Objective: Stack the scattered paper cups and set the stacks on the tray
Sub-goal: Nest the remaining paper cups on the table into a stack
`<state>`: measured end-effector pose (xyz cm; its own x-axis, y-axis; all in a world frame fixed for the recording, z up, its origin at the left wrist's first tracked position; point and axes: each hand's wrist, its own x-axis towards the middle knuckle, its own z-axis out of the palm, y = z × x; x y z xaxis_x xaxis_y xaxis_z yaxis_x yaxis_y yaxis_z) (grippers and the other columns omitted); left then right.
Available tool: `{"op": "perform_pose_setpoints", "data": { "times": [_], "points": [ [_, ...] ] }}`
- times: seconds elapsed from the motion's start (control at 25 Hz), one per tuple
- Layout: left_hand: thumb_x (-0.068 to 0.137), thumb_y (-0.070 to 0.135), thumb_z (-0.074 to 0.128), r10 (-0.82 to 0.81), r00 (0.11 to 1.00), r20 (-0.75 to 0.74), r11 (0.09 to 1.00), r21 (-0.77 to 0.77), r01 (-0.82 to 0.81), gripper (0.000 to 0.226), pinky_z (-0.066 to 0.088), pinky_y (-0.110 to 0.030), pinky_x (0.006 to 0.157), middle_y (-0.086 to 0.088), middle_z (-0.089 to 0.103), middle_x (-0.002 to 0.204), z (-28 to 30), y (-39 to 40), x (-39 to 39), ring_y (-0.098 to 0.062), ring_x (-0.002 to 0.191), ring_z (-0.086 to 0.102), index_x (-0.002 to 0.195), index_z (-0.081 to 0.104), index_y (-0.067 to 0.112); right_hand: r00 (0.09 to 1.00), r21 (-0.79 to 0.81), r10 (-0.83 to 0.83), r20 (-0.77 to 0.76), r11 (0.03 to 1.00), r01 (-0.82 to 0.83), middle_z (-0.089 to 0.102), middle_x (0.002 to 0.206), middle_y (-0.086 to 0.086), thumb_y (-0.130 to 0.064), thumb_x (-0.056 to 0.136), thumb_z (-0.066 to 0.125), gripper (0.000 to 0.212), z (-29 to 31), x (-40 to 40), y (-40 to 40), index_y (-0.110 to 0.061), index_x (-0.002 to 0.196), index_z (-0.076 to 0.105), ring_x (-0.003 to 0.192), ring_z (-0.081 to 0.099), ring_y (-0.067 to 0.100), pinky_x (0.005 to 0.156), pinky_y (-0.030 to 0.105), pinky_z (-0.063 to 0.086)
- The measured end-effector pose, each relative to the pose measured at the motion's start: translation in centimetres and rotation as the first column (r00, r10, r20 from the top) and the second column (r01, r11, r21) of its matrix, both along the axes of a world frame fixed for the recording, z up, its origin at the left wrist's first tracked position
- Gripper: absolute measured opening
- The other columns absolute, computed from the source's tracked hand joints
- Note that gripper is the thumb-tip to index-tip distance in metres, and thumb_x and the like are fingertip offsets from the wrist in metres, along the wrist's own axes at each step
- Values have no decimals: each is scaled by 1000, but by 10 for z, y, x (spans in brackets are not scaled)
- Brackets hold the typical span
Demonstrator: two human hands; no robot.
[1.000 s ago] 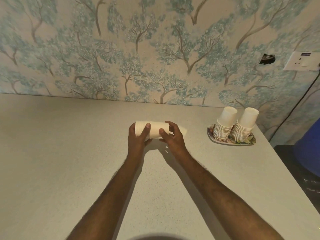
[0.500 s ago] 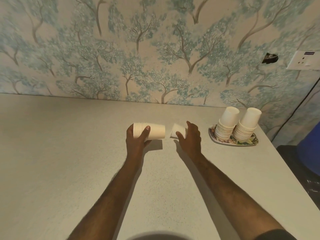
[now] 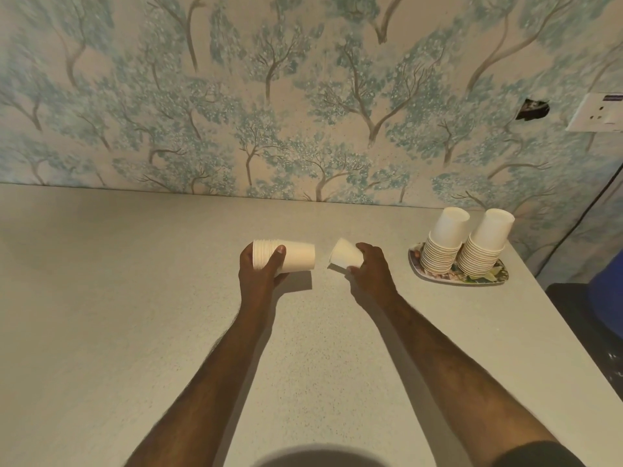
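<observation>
Above the table, left hand grips sideways stack; right hand grips tilted cup.

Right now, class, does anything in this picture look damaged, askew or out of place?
Yes. The wallpaper has a dark torn hole near the socket. On the tray, both cup stacks lean right instead of standing straight. The cups held by the left hand and right hand look undamaged.

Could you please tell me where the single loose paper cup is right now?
In the head view, the single cup is held in the right hand above the counter, between the left hand's cup stack and the tray.
</observation>
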<state>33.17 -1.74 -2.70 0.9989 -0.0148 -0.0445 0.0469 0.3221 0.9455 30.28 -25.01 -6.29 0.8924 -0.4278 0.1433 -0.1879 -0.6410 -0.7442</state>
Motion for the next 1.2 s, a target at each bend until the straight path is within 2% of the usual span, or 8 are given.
{"op": "perform_pose_setpoints", "data": {
  "times": [0.24, 0.4, 0.48, 0.64, 0.8, 1.0, 1.12, 1.2],
  "points": [
    [87, 24, 79, -14, 1000, 19, 1000, 10, 14, 64, 63, -31, 76, -7, 58, 129, 7, -18, -5, -22, 116, 63, 141, 46, 18, 958, 220, 243, 154, 936, -273, 47, 135, 0, -6, 88, 72, 54, 20, -36, -18, -18, 137, 50, 122, 54, 23, 86, 18, 49],
    [86, 26, 81, -81, 996, 30, 996, 35, 80, 63, 63, -33, 76, -7, 60, 129, 11, -45, -16, -23, 115, 64, 139, 48, 19, 928, 216, 310, 208, 910, -353, 48, 135, -2, -5, 87, 73, 55, 40, -64, -26, -27, 133, 51, 122, 55, 18, 90, 22, 52],
    [85, 29, 81, -131, 991, 36, 990, 57, 129, 63, 63, -37, 80, -8, 60, 130, 14, -60, -23, -25, 117, 64, 139, 49, 19, 929, 190, 305, 210, 919, -345, 48, 136, 0, -4, 87, 74, 56, 48, -74, -29, -24, 134, 53, 121, 55, 17, 89, 15, 51],
    [85, 35, 81, -240, 970, 28, 967, 92, 237, 63, 63, -41, 83, -8, 61, 131, 21, -93, -43, -26, 117, 64, 138, 50, 21, 943, 212, 239, 232, 934, -289, 50, 140, 2, -6, 86, 74, 56, 59, -94, -39, -20, 137, 54, 120, 57, 16, 80, 10, 51],
    [89, 37, 76, -315, 949, 0, 949, 37, 314, 56, 62, -47, 89, -11, 63, 130, 25, -119, -58, -30, 116, 66, 136, 52, 19, 942, 357, 100, 321, 908, -218, 55, 137, 3, -1, 86, 73, 54, 63, -109, -43, -15, 134, 53, 119, 59, 19, 83, 19, 55],
    [84, 47, 77, -402, 914, -52, 915, 4, 402, 54, 58, -49, 97, -11, 70, 126, 29, -155, -81, -31, 115, 69, 129, 60, 22, 881, 711, -207, 426, 679, -184, 58, 135, 13, 4, 87, 70, 56, 64, -128, -49, -15, 135, 47, 119, 60, 27, 95, 45, 56],
    [88, 58, 69, -420, 902, -104, 904, 36, 425, 55, 56, -47, 99, -6, 69, 127, 26, -172, -93, -26, 115, 68, 132, 58, 28, 851, 690, -261, 455, 708, -151, 54, 140, 16, 4, 85, 72, 66, 60, -129, -45, -20, 139, 43, 122, 60, 28, 100, 46, 53],
    [90, 62, 63, -439, 889, -134, 893, 46, 448, 59, 53, -51, 103, -6, 67, 130, 24, -182, -99, -25, 118, 66, 137, 56, 27, 840, 689, -285, 461, 712, -136, 49, 146, 15, 7, 83, 73, 83, 57, -128, -44, -19, 150, 31, 126, 59, 28, 101, 47, 53]
  ]
}}
